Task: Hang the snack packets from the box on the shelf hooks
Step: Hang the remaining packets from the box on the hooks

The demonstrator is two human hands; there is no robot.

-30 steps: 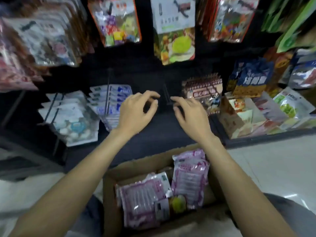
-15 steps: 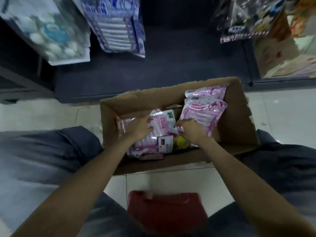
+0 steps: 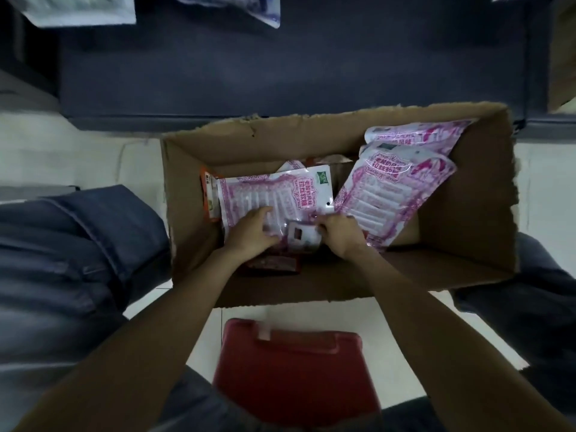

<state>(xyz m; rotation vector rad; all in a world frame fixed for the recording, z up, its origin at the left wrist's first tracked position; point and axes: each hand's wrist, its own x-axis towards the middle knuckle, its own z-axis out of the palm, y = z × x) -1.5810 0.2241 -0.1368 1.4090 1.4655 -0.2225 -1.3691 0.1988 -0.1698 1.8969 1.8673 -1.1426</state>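
Both my hands are down inside the cardboard box [image 3: 461, 232], which sits open on the pale floor between my knees.

My left hand [image 3: 249, 233] lies over the lower edge of the flat pink-and-white snack packet [image 3: 274, 194] in the middle of the box. The fingers [image 3: 263, 213] are bent and spread only a little, tips pressing down on the packet's face; whether the thumb has got under the edge I cannot tell, it is tucked out of sight.

My right hand [image 3: 338, 233] is just beside it, fingers curled tight at the packet's lower right corner, knuckles up. They look pinched on something there, either the packet's edge or the small white label-like piece [image 3: 300, 240] that sits between my two hands, touching both. Which of the two I hold I cannot say for sure.

The flat packet lies face up, its hang-hole end pointing away to the right, its near end under my fingertips. An orange-edged packet [image 3: 207, 194] peeks out from beneath it on the left, and a dark red one [image 3: 271, 265] shows below my left wrist.

To the right, two more pink packets [image 3: 396, 185] lean tilted against the box's far right corner, one overlapping the other, the nearer one's bottom edge close beside my right hand.

Beyond the box runs the dark shelf base [image 3: 280, 67], with hanging packets [image 3: 84, 9] just visible at the top edge. A red stool [image 3: 293, 366] sits under me, near the box's front wall.
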